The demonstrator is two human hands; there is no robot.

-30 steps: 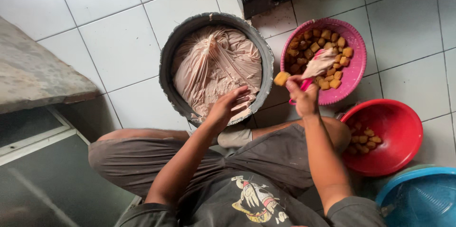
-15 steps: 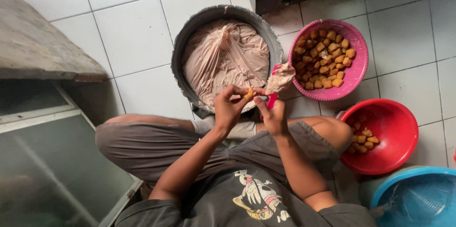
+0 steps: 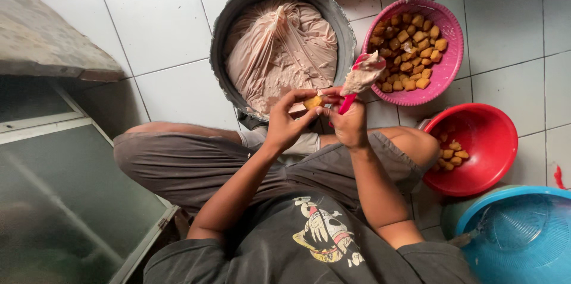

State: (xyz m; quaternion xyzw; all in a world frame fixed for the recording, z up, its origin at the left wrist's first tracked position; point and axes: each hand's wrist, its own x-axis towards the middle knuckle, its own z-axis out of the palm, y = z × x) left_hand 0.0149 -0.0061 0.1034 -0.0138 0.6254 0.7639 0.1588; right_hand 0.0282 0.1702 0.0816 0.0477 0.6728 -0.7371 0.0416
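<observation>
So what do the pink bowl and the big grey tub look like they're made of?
The pink bowl looks like moulded plastic: saturated uniform colour, a slight gloss, and a perforated rim. The grey tub seems to be dull metal, possibly aluminium, with a thin, smeared rim, though grey plastic can't be ruled out.

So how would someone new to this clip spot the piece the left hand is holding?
Start at the big grey tub of pale paste on the tiled floor; just below its near rim the two hands meet. The left hand pinches one golden fried cube in its fingers, beside the right hand's paste-loaded red spatula. It is the only cube outside the pink basket and red bowl.
</observation>
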